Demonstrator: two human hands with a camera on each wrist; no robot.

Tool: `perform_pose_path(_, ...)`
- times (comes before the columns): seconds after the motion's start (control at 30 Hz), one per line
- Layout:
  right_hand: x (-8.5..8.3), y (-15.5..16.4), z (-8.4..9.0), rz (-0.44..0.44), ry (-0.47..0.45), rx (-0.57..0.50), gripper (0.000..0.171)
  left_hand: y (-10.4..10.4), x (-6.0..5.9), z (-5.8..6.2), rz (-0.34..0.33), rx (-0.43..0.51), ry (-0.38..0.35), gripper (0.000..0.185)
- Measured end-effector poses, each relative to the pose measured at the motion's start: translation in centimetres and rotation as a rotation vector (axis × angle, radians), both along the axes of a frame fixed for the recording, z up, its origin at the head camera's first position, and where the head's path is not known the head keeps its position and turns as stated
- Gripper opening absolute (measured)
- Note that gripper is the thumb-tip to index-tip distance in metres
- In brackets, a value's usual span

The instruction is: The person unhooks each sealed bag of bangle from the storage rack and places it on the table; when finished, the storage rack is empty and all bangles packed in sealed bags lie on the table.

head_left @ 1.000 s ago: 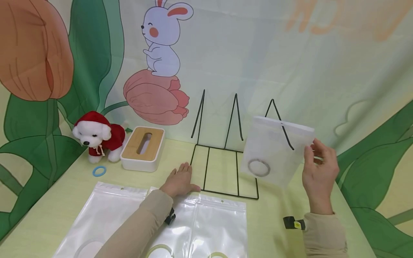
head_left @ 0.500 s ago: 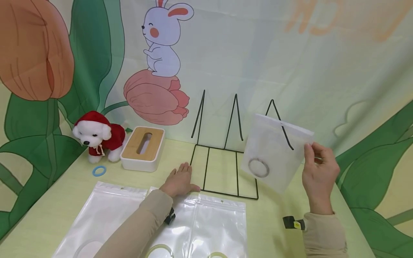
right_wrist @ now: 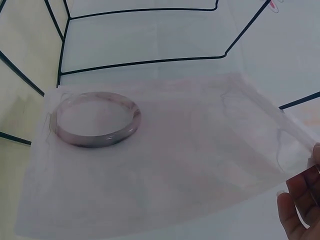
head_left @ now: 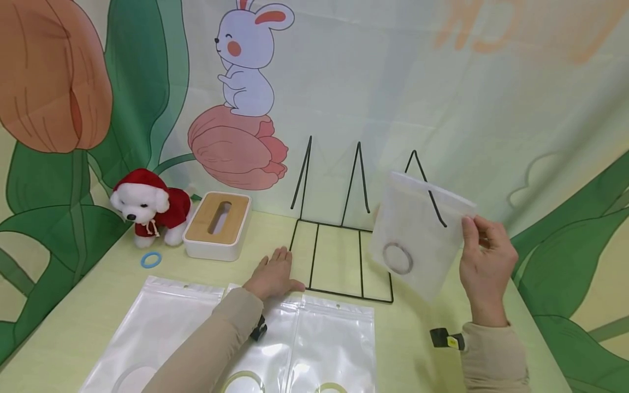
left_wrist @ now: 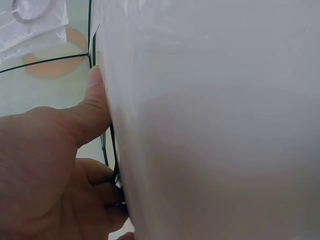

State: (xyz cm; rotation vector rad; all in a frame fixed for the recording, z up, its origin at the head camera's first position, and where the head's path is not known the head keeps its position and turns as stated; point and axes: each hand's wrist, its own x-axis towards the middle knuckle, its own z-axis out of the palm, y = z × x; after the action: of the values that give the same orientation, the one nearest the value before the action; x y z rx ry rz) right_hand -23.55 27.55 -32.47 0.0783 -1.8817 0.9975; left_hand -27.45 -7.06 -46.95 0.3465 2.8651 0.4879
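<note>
My right hand [head_left: 488,256] pinches the top right corner of a frosted zip bag [head_left: 417,218] between thumb and fingers. Inside lies a greyish-pink bangle [right_wrist: 100,141], near the bag's lower end. The bag sits tilted at the right hook [head_left: 432,199] of a black wire display rack [head_left: 314,256], the hook's bent arm crossing in front of its top strip. My left hand [head_left: 271,275] rests with straight fingers at the rack's front left corner, thumb along the front wire. Its palm side is hidden in the head view.
Several flat zip bags [head_left: 339,333] with rings or bangles lie in front, partly under the left sleeve. At left stand a plush dog [head_left: 142,204] in red and a wooden-topped tissue box [head_left: 201,221]. A blue ring [head_left: 144,262] lies before them. A printed curtain hangs behind.
The bag has turned a little at the hook, its lower end swinging slightly right and down. The right hand has dipped slightly with its corner. The left hand has not moved.
</note>
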Motion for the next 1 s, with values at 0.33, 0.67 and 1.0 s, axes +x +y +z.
perform_pose_path(0.33, 0.9, -1.0, 0.4, 0.008, 0.028, -0.030, 0.020, 0.0, 0.1, 0.0, -0.002, -0.009, -0.013, 0.096)
perform_pose_path(0.67, 0.9, -0.4, -0.2, 0.049, 0.081, -0.024, 0.023, 0.0, 0.2, 0.3, 0.002, 0.010, -0.013, 0.096)
perform_pose_path(1.0, 1.5, -0.4, -0.2, 0.052, 0.111, -0.014, 0.022, 0.0, 0.2, 0.3, 0.001, 0.016, -0.011, 0.096)
